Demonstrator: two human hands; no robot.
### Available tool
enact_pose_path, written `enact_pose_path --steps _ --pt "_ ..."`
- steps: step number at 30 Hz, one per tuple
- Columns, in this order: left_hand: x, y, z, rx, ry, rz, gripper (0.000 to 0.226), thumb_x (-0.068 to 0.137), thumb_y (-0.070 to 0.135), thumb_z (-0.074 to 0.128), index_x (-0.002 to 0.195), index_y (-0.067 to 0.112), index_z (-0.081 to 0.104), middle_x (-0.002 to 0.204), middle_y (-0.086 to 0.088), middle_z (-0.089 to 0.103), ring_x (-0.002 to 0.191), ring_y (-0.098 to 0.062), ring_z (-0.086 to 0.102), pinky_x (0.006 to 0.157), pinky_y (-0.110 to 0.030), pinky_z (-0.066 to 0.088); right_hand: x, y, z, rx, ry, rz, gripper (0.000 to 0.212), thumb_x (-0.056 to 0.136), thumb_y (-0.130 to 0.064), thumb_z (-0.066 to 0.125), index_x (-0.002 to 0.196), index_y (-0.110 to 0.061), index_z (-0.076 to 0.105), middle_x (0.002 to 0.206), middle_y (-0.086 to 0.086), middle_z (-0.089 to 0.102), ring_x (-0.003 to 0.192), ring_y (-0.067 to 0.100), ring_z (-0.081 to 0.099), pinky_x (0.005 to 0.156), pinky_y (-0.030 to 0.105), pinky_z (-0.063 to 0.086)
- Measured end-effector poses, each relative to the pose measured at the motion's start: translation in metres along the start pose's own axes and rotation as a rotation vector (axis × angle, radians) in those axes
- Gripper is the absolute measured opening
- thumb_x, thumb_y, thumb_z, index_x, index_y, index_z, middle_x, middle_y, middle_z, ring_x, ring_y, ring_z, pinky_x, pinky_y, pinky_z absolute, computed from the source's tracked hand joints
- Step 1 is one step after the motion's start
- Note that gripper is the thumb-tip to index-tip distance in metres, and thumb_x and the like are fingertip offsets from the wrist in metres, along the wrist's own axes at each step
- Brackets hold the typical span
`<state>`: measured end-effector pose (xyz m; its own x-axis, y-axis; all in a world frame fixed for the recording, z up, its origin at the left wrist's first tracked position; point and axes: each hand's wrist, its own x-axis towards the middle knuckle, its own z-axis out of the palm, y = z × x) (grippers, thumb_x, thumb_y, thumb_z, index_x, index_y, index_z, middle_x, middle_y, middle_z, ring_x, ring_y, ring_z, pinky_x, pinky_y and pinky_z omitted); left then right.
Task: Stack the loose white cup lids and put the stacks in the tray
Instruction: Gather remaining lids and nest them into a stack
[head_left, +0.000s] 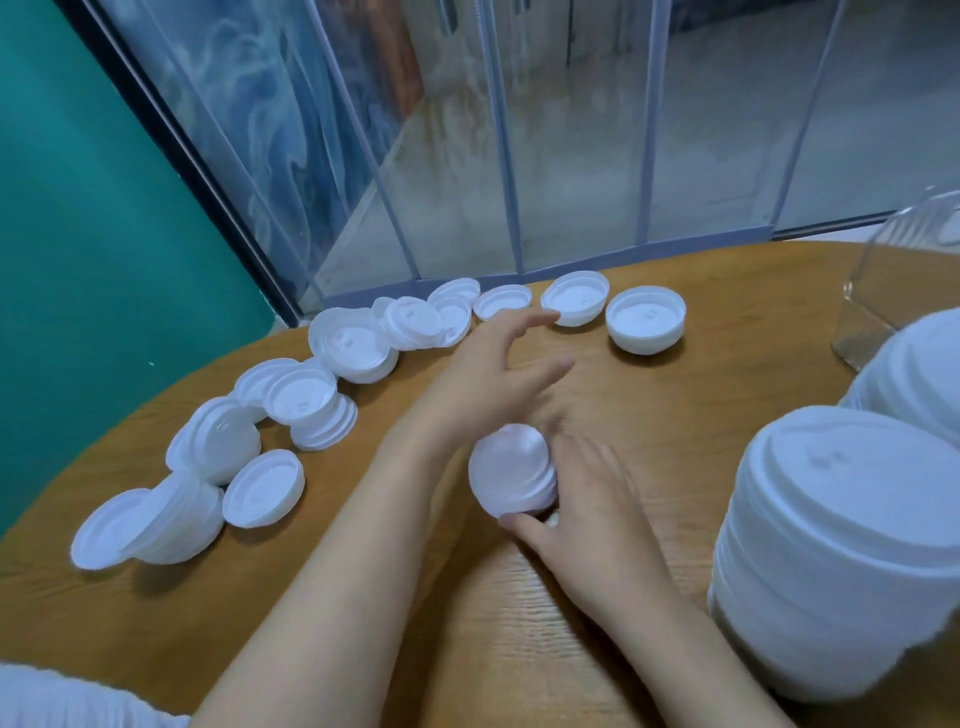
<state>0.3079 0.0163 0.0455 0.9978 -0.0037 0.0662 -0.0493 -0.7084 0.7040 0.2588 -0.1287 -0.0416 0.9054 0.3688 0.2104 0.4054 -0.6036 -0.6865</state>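
Centrally, on the round wooden table (322, 613), a short stack of white cup lids (513, 472) sits between both hands, blurred. Right hand (587, 514) holds it from the near-right side: thumb curled against the stack's near edge, fingers along its right flank. Left hand (488, 379) hovers just beyond the stack, fingers spread and relaxed, gripping nothing; index fingertip reaches toward an upturned lid (575, 298) at the far table edge, contact uncertain.

Right of that fingertip: a small stack of upturned lids (645, 320), standing apart. Left of it: a single upturned lid (502, 302), then leaning, overlapping lids (431, 319).

Far left of the left forearm: loose lids (218, 441) in a scattered arc, some toppled in partial stacks, some lying flat, several overlapping.

Right of the right hand: two tall lid stacks, the nearer tall stack (836, 551) very close to the camera, the second tall stack (914, 374) behind it. Beyond these, a clear acrylic container (878, 312) stands at the table's right side.
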Motion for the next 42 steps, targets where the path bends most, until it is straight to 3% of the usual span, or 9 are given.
enact_pose_path --steps 4,9,13,17,23,26,29,36,42 --pt "0.07 0.035 0.017 0.256 -0.141 0.086 0.074 0.089 0.05 0.076 0.153 0.03 0.044 0.155 0.011 0.045 0.141 -0.009 0.042 0.112 -0.029 0.036 0.0 -0.003 0.001 -0.037 -0.009 0.013 0.051 0.077 -0.049 0.078 0.115 -0.027 0.053 0.099 -0.013 0.042 0.106 0.017 0.044 0.086 0.027 0.031" --pt "0.122 0.043 0.049 0.537 -0.242 0.154 0.093 0.086 0.061 0.072 0.16 0.023 0.031 0.164 0.002 0.035 0.15 -0.022 0.033 0.12 -0.042 0.032 -0.001 -0.004 -0.001 0.027 -0.009 0.019 0.059 0.069 -0.06 0.077 0.109 -0.029 0.047 0.098 -0.014 0.039 0.108 0.016 0.044 0.09 0.03 0.038" --pt "0.138 0.047 0.051 0.553 -0.281 0.104 0.101 0.08 0.068 0.075 0.16 0.024 0.03 0.163 0.004 0.038 0.148 -0.023 0.035 0.118 -0.041 0.032 0.001 -0.005 -0.004 0.028 -0.025 0.038 0.06 0.074 -0.067 0.069 0.118 -0.032 0.047 0.109 -0.011 0.048 0.114 0.014 0.042 0.097 0.033 0.04" --pt "0.142 0.052 0.054 0.594 -0.263 0.09 0.098 0.074 0.069 0.078 0.155 0.029 0.038 0.15 0.008 0.051 0.137 -0.028 0.041 0.104 -0.039 0.038 0.001 -0.005 0.001 0.012 -0.009 0.036 0.064 0.078 -0.065 0.067 0.13 -0.034 0.045 0.115 -0.012 0.05 0.117 0.015 0.041 0.102 0.036 0.041" --pt "0.144 0.056 0.057 0.631 -0.262 0.099 0.091 0.075 0.064 0.081 0.151 0.029 0.044 0.141 0.008 0.056 0.118 -0.022 0.039 0.091 -0.034 0.032 0.0 0.0 0.004 0.028 -0.013 0.036 0.062 0.08 -0.06 0.068 0.13 -0.034 0.043 0.118 -0.011 0.046 0.119 0.016 0.042 0.103 0.038 0.043" --pt "0.142 0.057 0.052 0.566 -0.248 0.096 0.09 0.074 0.059 0.085 0.149 0.03 0.045 0.138 0.009 0.056 0.114 -0.02 0.039 0.092 -0.032 0.03 -0.001 0.003 0.005 0.025 -0.01 0.03 0.056 0.081 -0.06 0.067 0.126 -0.034 0.044 0.12 -0.01 0.046 0.118 0.018 0.046 0.101 0.04 0.045" --pt "0.139 0.057 0.042 0.482 -0.213 0.103 0.091 0.07 0.056 0.089 0.147 0.031 0.048 0.134 0.008 0.055 0.125 -0.022 0.047 0.1 -0.037 0.042 0.0 0.004 0.007 0.014 -0.006 0.033 0.056 0.08 -0.062 0.066 0.124 -0.035 0.046 0.117 -0.011 0.047 0.115 0.018 0.047 0.1 0.04 0.046" --pt "0.109 0.05 0.011 0.321 -0.073 0.144 0.083 0.072 0.054 0.089 0.145 0.036 0.052 0.121 0.006 0.049 0.113 -0.011 0.053 0.098 -0.031 0.049 0.001 0.001 0.004 0.022 -0.008 0.022 0.057 0.081 -0.061 0.069 0.126 -0.033 0.048 0.118 -0.011 0.049 0.115 0.017 0.047 0.101 0.038 0.044" --pt "0.018 0.008 -0.01 -0.149 0.238 0.015 0.06 0.078 0.037 0.088 0.13 0.032 0.06 0.119 0.002 0.059 0.104 -0.006 0.064 0.085 -0.013 0.051 0.0 -0.004 0.001 -0.008 -0.015 0.033 0.062 0.081 -0.063 0.068 0.13 -0.031 0.048 0.119 -0.012 0.05 0.118 0.016 0.043 0.103 0.034 0.038"
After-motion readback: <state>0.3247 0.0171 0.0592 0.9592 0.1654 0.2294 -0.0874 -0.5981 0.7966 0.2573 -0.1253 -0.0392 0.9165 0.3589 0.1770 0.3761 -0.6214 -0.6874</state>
